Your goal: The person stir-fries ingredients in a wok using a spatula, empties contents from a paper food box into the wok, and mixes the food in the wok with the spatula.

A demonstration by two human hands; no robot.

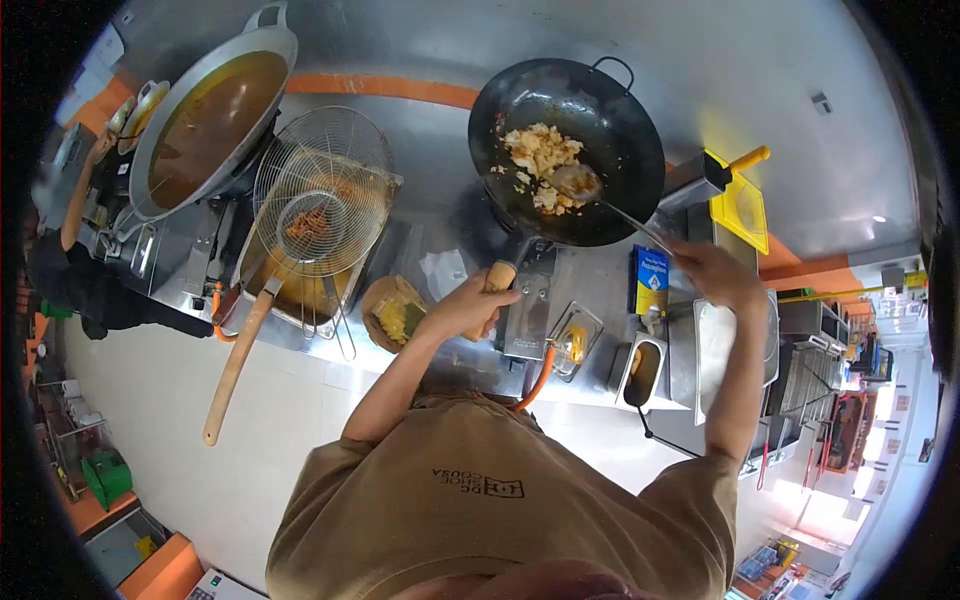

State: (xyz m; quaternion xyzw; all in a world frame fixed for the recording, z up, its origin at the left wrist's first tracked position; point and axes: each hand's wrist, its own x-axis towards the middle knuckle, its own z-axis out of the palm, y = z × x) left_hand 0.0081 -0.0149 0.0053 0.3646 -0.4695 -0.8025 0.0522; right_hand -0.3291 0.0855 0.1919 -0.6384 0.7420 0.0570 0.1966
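My left hand (468, 307) is closed around the wooden handle (502, 276) of a dark wok (625, 150). In the wok lies a heap of fried rice (540, 150), pale with brownish bits, mostly left of the middle. My right hand (718, 272) grips the long metal handle of a ladle (630, 220). The ladle's rounded head rests in the wok against the right side of the rice. Under the wok, the burner is largely hidden.
Left stands a wire strainer (325, 190) over a tray, its long handle (240, 370) jutting past the counter. Beyond is a large pan of brown liquid (215, 130); another person (105, 280) works there. A blue-yellow packet (650, 280) and metal containers (640, 375) sit right.
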